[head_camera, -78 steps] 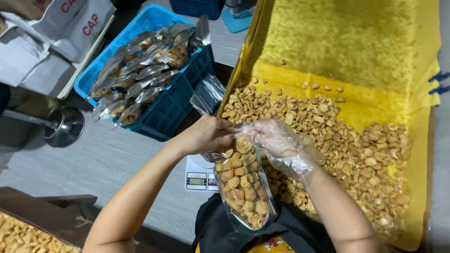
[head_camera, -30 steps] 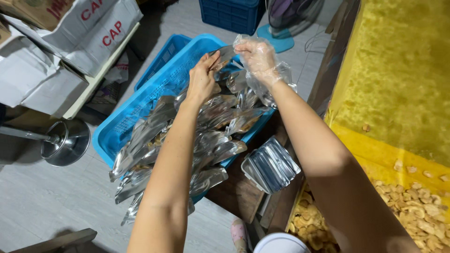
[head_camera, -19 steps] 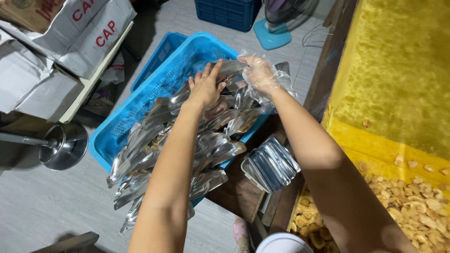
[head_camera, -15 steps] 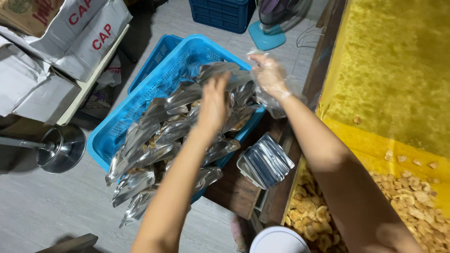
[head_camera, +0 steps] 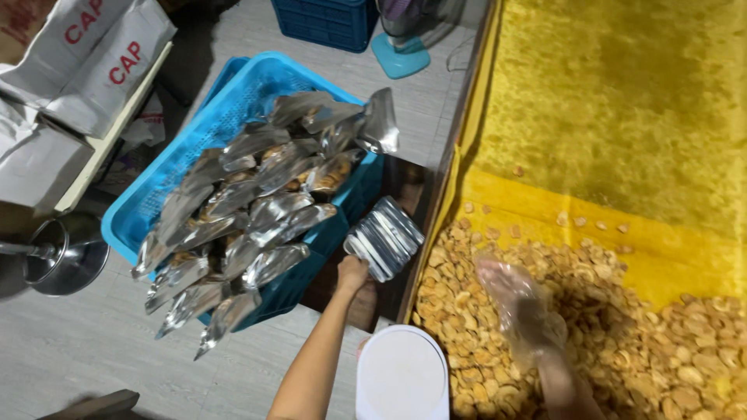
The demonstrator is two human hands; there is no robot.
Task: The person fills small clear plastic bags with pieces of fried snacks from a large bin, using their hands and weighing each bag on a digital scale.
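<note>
Your left hand [head_camera: 352, 272] has dropped off the filled pouches in the blue crate [head_camera: 233, 101]; it now sits low at the stack of empty silver pouches [head_camera: 384, 237], fingers touching its near end. Half a second back it hovered over the crate's pile.

Your right hand [head_camera: 520, 307], in its clear plastic glove, has left the crate too. It has swung right and down over the heap of pale snack pieces [head_camera: 622, 342] on the yellow cloth, blurred in motion.

The pouch you held over the heap earlier is gone from both hands.

A white round lid or container [head_camera: 401, 377] has come into view between your forearms.
</note>
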